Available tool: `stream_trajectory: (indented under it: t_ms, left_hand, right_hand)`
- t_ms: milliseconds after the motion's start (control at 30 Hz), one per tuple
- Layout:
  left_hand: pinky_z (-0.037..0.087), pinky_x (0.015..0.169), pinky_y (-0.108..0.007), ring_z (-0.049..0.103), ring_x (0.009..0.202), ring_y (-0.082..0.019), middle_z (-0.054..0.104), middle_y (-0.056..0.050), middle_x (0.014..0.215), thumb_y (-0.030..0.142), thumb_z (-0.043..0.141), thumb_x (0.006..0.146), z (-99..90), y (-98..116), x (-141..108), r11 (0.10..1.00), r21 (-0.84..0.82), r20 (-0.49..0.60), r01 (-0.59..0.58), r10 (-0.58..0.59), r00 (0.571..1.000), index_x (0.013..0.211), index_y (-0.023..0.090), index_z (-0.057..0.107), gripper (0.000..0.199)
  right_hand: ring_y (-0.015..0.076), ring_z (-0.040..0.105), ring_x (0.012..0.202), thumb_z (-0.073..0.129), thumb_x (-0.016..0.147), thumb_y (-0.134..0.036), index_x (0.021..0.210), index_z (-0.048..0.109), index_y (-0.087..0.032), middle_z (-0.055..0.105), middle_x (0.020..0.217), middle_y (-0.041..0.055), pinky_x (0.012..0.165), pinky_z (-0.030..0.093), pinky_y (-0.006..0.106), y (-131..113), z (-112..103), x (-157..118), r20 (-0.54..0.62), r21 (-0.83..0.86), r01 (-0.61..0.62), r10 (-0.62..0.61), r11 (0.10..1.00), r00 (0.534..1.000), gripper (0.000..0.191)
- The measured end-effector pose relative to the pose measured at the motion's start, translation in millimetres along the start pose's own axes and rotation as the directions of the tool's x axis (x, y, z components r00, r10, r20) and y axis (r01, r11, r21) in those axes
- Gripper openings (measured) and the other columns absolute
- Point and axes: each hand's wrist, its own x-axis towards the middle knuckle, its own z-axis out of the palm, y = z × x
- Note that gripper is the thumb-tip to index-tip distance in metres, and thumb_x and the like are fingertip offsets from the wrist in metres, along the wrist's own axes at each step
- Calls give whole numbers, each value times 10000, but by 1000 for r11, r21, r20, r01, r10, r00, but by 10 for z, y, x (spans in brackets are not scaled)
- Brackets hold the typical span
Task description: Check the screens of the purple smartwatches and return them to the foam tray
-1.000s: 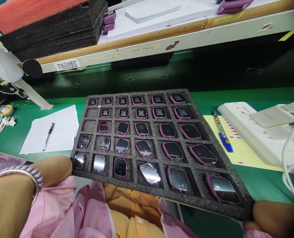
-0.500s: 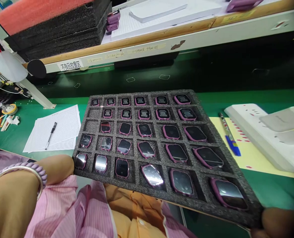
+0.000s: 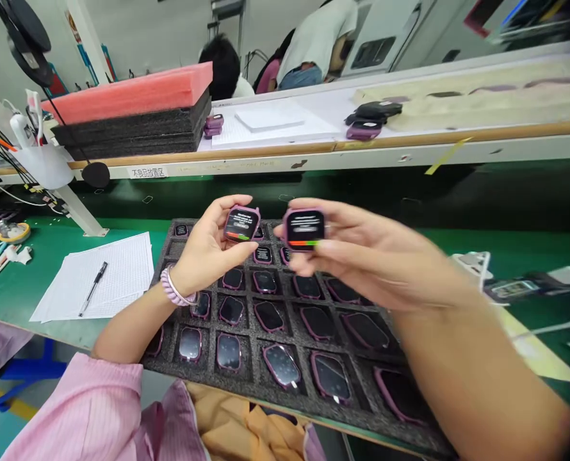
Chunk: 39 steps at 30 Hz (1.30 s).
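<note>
My left hand (image 3: pixel 203 253) holds a purple-cased watch body (image 3: pixel 241 224) with a lit screen, raised above the far rows of a dark foam tray (image 3: pixel 260 374). My right hand (image 3: pixel 371 253) holds a second lit purple watch body (image 3: pixel 305 228) just to its right. The two are side by side, a small gap apart. Below them the tray holds several purple watch bodies in square pockets, most with dark screens.
Gridded paper sheets (image 3: pixel 116 269) with a black pen (image 3: pixel 91 288) lie left of the tray on the green bench. A shelf behind carries stacked black foam with a red top (image 3: pixel 131 121), paper and more watch bodies (image 3: pixel 364 128). People work beyond the shelf.
Both hands have left the tray's edges, and each now holds a lit watch body lifted over the tray. The view has tilted upward, showing the shelf and people behind.
</note>
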Motion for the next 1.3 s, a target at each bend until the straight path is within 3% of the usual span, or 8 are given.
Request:
stream_trajectory:
  t_ms: [133, 233, 333, 700, 1033, 1300]
  left_hand:
    - [601, 747, -205, 676, 884, -123, 647, -56, 1168, 237, 831, 780, -1, -143, 59, 997, -61, 11, 55, -54, 998, 1388, 232, 491, 697]
    - [588, 654, -204, 645, 721, -90, 640, -38, 1109, 265, 817, 806, -16, -130, 68, 995, -67, 28, 78, -76, 997, 1446, 242, 456, 736]
    - [581, 611, -198, 645, 666, -78, 652, -41, 1110, 311, 827, 818, -11, -134, 70, 996, -40, 35, 84, -83, 996, 1383, 235, 525, 646]
    - [683, 750, -234, 776, 768, -130, 674, -51, 1198, 208, 704, 796, 65, -100, 28, 975, -162, 94, 154, -140, 986, 1351, 209, 551, 575]
    - [687, 721, -226, 781, 742, -134, 691, -58, 1196, 330, 747, 894, 84, -128, 19, 968, -176, 82, 179, -167, 983, 1325, 207, 592, 474]
    - [685, 724, -243, 783, 735, -150, 684, -37, 1151, 248, 700, 804, 85, -101, 23, 955, -215, 78, 204, -191, 978, 1330, 196, 588, 540]
  right_hand:
    - [189, 773, 781, 970, 770, -316, 1283, 695, -261, 770, 1059, 44, 733, 660, 326, 49, 79, 118, 29, 171, -56, 52, 984, 998, 585]
    - [171, 749, 739, 963, 758, -286, 1250, 683, -246, 767, 1038, 36, 688, 634, 305, 80, 119, 143, 4, 149, -35, 35, 988, 999, 568]
    - [148, 707, 685, 951, 762, -277, 1216, 661, -230, 744, 937, 13, 628, 581, 271, 93, 129, 141, -8, 96, -6, 7, 995, 1000, 541]
    - [136, 652, 673, 848, 788, -229, 1193, 602, -213, 691, 835, -17, 647, 533, 276, 125, 132, 150, -15, 58, 36, -36, 998, 999, 474]
    - [98, 586, 602, 907, 779, -335, 1117, 627, -199, 674, 894, -7, 574, 505, 258, 160, 120, 173, -76, -4, 52, -52, 999, 996, 459]
    - [106, 628, 631, 825, 749, -193, 1128, 646, -193, 678, 844, -26, 607, 528, 245, 167, 137, 191, -76, 20, 87, -86, 996, 993, 419]
